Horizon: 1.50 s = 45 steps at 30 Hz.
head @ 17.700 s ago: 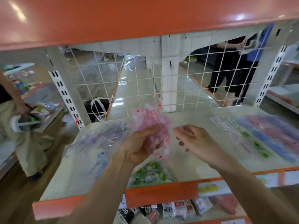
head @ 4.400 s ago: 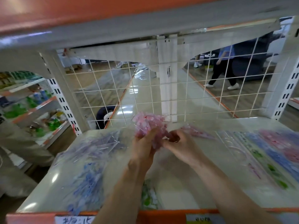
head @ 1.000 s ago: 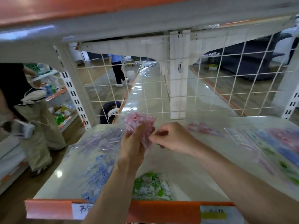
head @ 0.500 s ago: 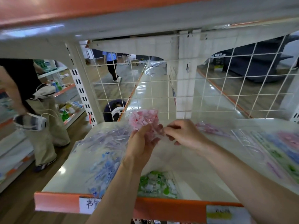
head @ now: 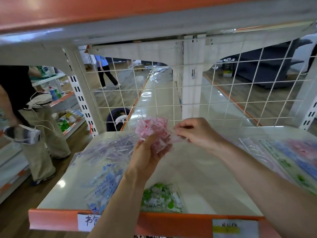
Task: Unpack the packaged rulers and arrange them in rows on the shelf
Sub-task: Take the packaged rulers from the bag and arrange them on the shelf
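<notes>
In the centre of the frame, the left hand (head: pixel 147 152) holds a pink packet (head: pixel 152 129) of rulers above the shelf (head: pixel 197 169), with the fingers curled around its lower part. The right hand (head: pixel 193 131) is just beside it and pinches the right edge of this packet between thumb and fingertips. Whether it pinches the clear wrapping or one ruler, I cannot tell.

At the left of the shelf lies a pile of clear wrappers (head: pixel 109 146), and below it a blue packet (head: pixel 104 186). A green packet (head: pixel 161 198) lies at the bottom centre, near the orange front edge (head: pixel 56 219). At the right of the frame, loose rulers (head: pixel 291 157) lie side by side in rows: clear, green, blue and pink.

A white wire grid (head: pixel 240 93) stands behind the shelf. A person in beige trousers (head: pixel 34 117) stands at the left of the frame.
</notes>
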### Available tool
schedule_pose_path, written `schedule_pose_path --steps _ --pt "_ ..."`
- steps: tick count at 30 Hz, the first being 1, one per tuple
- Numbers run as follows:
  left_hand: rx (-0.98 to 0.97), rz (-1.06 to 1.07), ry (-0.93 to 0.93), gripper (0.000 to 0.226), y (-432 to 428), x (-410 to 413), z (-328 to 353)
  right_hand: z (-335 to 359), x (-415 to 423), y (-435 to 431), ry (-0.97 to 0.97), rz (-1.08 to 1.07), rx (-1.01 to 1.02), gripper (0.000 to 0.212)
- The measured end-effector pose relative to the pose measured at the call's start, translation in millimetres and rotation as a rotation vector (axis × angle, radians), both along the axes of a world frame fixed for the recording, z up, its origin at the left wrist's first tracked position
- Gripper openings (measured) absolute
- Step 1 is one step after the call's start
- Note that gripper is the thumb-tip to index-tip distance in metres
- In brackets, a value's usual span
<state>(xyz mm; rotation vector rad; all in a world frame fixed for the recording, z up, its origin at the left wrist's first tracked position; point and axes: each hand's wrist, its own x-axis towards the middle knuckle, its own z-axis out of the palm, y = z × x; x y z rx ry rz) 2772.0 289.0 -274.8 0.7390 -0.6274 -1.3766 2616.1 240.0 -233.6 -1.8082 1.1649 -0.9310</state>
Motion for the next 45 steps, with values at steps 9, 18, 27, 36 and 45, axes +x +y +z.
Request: schedule_pose_path --steps 9,18,27,36,45 --pt "0.032 0.007 -0.019 0.019 0 -2 2 10 -7 0 0.669 -0.056 -0.459 0.013" --pt "0.031 -0.007 -0.120 0.017 0 -7 2 7 -106 -48 0.830 -0.241 -0.128 0.030" --pt "0.052 -0.067 -0.174 0.022 -2 -10 -1 -17 -116 -60 0.972 -0.204 0.029 0.038" --pt "0.052 -0.109 -0.129 0.029 -3 -13 2 10 -60 -18 0.269 -0.084 -0.094 0.020" --pt "-0.035 -0.089 -0.093 0.028 -9 -3 -5 -23 19 33 0.440 -0.088 -0.306 0.035"
